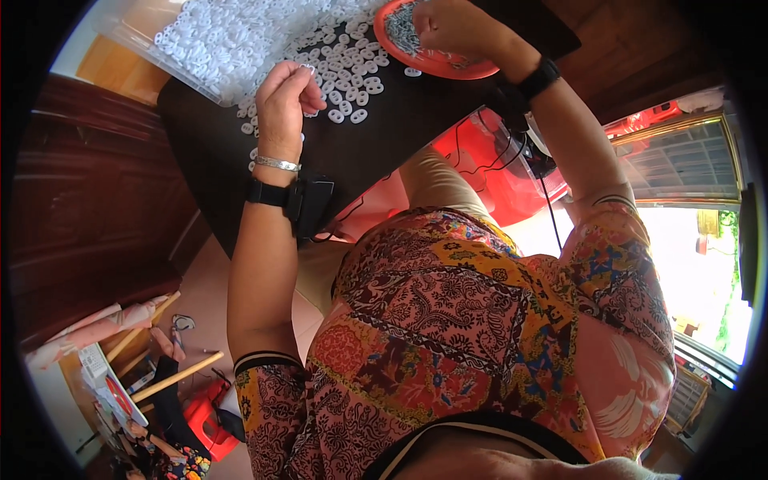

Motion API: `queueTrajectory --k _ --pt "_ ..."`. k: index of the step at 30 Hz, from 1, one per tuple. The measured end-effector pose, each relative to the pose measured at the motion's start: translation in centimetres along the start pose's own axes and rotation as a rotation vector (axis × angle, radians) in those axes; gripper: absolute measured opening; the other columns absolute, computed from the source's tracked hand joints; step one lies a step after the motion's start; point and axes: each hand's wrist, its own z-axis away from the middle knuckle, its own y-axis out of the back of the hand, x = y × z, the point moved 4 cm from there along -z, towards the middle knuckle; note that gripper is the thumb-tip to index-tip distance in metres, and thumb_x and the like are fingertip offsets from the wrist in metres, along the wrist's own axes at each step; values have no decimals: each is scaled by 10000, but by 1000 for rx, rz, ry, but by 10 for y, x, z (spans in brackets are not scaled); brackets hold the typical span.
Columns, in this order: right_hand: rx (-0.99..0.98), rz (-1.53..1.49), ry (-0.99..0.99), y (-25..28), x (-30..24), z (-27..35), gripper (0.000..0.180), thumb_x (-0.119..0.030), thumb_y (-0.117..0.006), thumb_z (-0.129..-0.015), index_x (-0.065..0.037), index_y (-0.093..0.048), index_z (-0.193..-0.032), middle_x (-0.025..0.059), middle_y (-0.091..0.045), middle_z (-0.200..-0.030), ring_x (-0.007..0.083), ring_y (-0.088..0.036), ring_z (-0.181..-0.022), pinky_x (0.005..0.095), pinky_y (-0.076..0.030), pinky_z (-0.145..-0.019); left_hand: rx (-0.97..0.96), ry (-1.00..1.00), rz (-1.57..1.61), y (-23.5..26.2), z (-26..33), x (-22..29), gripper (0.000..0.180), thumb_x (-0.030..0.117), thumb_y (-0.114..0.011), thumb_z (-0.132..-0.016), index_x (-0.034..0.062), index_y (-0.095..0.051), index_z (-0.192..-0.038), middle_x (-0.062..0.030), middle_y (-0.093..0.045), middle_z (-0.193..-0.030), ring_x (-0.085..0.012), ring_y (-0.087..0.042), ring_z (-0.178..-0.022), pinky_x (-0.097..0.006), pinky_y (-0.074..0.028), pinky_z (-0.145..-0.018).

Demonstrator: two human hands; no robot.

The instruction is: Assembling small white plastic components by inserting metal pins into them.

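Note:
My left hand point(286, 100) is raised over the dark table, its fingers curled and its fingertips pinching a white oval plastic piece point(309, 69), mostly covered by the hand. Loose white oval pieces with two holes point(346, 78) lie scattered just beyond it. At the far right, my right hand point(454, 30) is over a round orange-red bowl point(460, 72), fingers bent inward. Small silvery metal parts point(402, 32) fill the bowl; their exact kind is too small to tell. Whatever my right fingertips hold is hidden.
A clear plastic bin point(184, 76) heaped with more white pieces point(228, 44) stands at the far left. The dark tabletop point(360, 148) ends close to my body. Black cables point(472, 164) hang by a red plastic object point(496, 172) under the right side.

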Motion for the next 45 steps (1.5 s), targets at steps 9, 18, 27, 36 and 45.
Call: queueTrajectory --k 9,18,27,36,45 --pt "372 -1050 125 12 -19 10 159 -122 -617 -816 19 -632 -889 72 -640 -729 135 -591 -662 267 -484 -608 -17 -113 1 -9 5 9 142 173 -514 -873 44 -544 -820 -6 -553 -637 -96 -522 -547 -218 -394 -524" --pt "129 -1379 -24 -15 -47 -20 194 -193 -586 -885 -7 -621 -843 3 -569 -661 79 -508 -583 207 -421 -517 -40 -156 -51 -16 9 17 130 150 -512 -873 36 -532 -816 -4 -537 -632 -82 -502 -549 -212 -396 -524" --pt "143 -1389 34 -22 -60 -32 216 -207 -572 -897 4 -616 -883 3 -568 -690 78 -499 -653 233 -416 -579 -52 -158 -50 -17 10 17 165 153 -508 -866 46 -525 -742 6 -513 -611 -67 -471 -539 -205 -369 -507" --pt "198 -1144 60 -14 -65 -29 208 -186 -583 -868 18 -621 -884 63 -611 -723 122 -537 -681 282 -446 -620 -72 -166 -75 -16 10 17 175 157 -509 -857 29 -536 -742 12 -493 -578 -66 -457 -519 -206 -365 -497" --pt "427 -842 144 -10 -72 -28 190 -171 -605 -817 16 -620 -847 194 -618 -748 298 -599 -653 358 -467 -591 -38 -178 -45 -18 9 10 182 127 -483 -842 5 -541 -720 -2 -474 -550 -78 -442 -479 -212 -365 -461"
